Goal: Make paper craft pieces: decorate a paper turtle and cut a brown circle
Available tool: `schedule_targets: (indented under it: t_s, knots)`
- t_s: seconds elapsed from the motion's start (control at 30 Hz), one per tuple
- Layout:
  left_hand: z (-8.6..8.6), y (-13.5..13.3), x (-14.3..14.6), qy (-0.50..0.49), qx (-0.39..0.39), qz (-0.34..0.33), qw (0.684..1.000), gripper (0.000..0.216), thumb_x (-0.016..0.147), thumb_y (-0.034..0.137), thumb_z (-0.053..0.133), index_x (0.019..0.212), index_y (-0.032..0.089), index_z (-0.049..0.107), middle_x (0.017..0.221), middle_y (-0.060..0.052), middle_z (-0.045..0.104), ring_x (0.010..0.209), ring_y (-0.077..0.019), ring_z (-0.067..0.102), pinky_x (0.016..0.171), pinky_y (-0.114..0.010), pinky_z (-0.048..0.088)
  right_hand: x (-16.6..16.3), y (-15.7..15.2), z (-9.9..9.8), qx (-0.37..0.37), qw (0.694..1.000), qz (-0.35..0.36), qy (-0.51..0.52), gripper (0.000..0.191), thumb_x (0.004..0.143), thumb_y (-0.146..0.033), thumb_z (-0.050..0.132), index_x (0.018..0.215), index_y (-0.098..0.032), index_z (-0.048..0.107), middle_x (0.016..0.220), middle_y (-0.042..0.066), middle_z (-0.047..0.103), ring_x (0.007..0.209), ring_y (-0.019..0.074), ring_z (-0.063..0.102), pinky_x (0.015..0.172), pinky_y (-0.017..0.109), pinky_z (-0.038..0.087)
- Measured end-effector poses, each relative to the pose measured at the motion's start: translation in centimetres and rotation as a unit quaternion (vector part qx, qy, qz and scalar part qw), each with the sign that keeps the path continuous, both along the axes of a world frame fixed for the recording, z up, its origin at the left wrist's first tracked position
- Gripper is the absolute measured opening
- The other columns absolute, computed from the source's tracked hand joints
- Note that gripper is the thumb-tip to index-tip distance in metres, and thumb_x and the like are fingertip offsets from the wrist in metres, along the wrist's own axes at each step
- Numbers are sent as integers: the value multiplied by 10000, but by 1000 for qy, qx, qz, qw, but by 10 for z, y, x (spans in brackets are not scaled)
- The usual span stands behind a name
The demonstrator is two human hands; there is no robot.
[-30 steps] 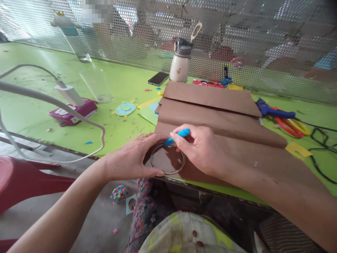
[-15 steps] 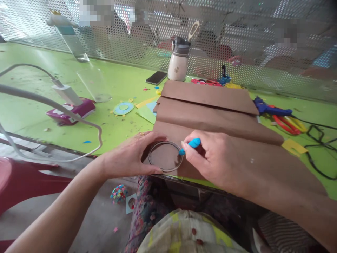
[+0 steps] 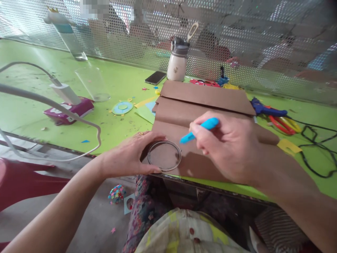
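Observation:
A thin round ring [image 3: 164, 170] lies flat on brown paper [image 3: 168, 126] near the table's front edge. My left hand [image 3: 131, 154] curves round its left side, thumb at the near rim and fingers at the far rim, holding it against the paper. My right hand [image 3: 226, 140] grips a thick blue pen [image 3: 201, 129] between thumb and fingers. The pen's tip is raised off the ring, just beyond its upper right rim. Any mark on the paper is too faint to make out.
At the back stand a white bottle [image 3: 177, 66] and a phone [image 3: 156, 77]. On the left are a clear cup [image 3: 93, 84], a purple box [image 3: 68, 112] and a white cable [image 3: 52, 103]. A blue glue gun [image 3: 268, 107] and scissors [image 3: 283, 124] lie right.
My right hand has lifted the blue pen off the ring's right rim and moved up and to the right. My left hand stays at the ring.

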State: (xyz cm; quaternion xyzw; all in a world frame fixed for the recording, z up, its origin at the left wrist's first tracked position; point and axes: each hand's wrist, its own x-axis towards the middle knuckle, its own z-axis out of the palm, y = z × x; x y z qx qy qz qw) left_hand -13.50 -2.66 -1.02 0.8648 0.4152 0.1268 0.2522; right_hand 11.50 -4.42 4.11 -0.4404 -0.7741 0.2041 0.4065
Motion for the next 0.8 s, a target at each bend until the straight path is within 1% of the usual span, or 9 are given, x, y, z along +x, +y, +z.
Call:
schedule_targets:
  t_s: [0.07,0.13,0.2,0.3,0.4,0.47,0.57,0.67,0.8]
  knots:
    - [-1,0,-1,-1,0,1,1000,783,771,554,750,1424,229,465,1428,-92,579,1291,-319,552,1079,-442,448,17,0,-6,-11,998,25,54,130,986,-267,555,980,-199,667,688,-49,661,573,93,624,570,205,514]
    - [-4,2,-3,3,0,4,1000,799,770,570,744,1435,233,458,1442,-100,567,1299,-326,546,1080,-461,452,38,-5,-19,-16,998,47,45,199,1001,-211,537,1175,-217,632,843,-26,739,734,109,711,713,216,574]
    - [-8,4,-5,6,5,9,1000,809,763,583,740,1443,249,457,1449,-99,563,1297,-335,550,1074,-473,463,61,-14,-35,-5,997,63,-42,306,992,-136,535,1278,-233,587,1039,4,760,929,126,723,845,234,566]
    - [-14,7,-9,9,18,13,1000,820,739,591,750,1445,288,462,1450,-80,568,1299,-343,554,1074,-484,475,86,-34,-54,54,975,100,-194,380,971,-48,493,1309,-206,564,1229,69,713,1137,199,645,955,326,521]
    - [-19,9,-13,6,28,15,999,818,732,593,753,1446,320,462,1451,-55,576,1307,-341,554,1081,-484,478,96,-51,-63,110,958,84,-250,391,956,-22,505,1316,-169,541,1216,107,709,1169,273,573,970,449,476]
    - [-20,10,-15,7,30,16,999,824,728,593,758,1451,339,456,1452,-43,578,1310,-340,554,1081,-482,481,98,-58,-65,125,959,50,-250,375,949,-34,550,1304,-154,544,1195,121,711,1149,285,552,963,482,460]
    - [-20,10,-15,7,38,23,999,819,729,586,762,1449,341,456,1449,-42,582,1305,-340,560,1083,-481,476,103,-65,-71,107,967,21,-232,367,953,-67,568,1313,-136,545,1226,149,693,1160,281,543,960,470,479]
    - [-23,10,-16,-5,46,27,999,814,745,570,760,1452,317,446,1445,-69,584,1291,-348,570,1086,-486,467,109,-69,-79,96,969,15,-225,388,966,-85,543,1346,-162,532,1247,131,691,1215,281,544,1032,499,460]
    - [-26,14,-22,-11,43,-8,999,863,741,501,793,1488,349,388,1474,-78,557,1308,-361,554,1086,-500,464,111,-69,-85,96,968,10,-232,427,972,-86,499,1383,-202,515,1212,115,709,1189,278,592,1033,514,476]
